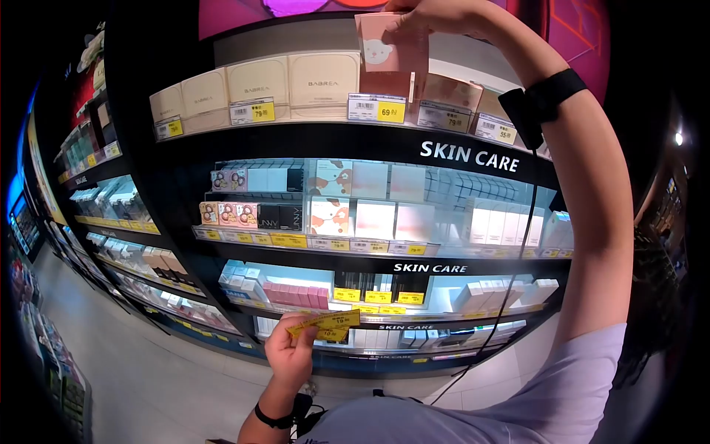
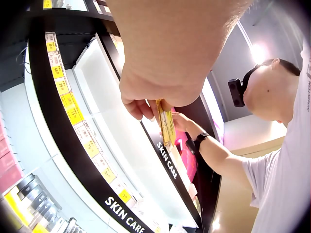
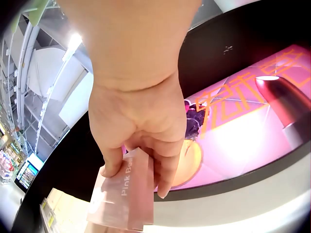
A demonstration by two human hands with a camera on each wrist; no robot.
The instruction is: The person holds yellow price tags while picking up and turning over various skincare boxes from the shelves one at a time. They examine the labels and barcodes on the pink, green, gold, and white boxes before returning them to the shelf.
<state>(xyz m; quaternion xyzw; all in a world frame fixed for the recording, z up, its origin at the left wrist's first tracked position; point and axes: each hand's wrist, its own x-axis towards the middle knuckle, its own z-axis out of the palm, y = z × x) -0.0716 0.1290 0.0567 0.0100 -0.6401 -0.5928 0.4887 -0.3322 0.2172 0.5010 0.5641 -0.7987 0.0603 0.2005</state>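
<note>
My right hand is raised to the top shelf and grips a pink box with a cartoon face; the right wrist view shows the pink box held between thumb and fingers, lettered "Pink". Just below it sit more pinkish boxes on that shelf. My left hand is low, in front of the bottom shelves, and pinches a bundle of yellow price tags. In the left wrist view those yellow price tags hang edge-on from the fingers.
A black shelving unit labelled "SKIN CARE" carries rows of boxes, with yellow price labels along each edge. Beige boxes line the top shelf at left. More shelves run down the aisle on the left; pale floor lies below.
</note>
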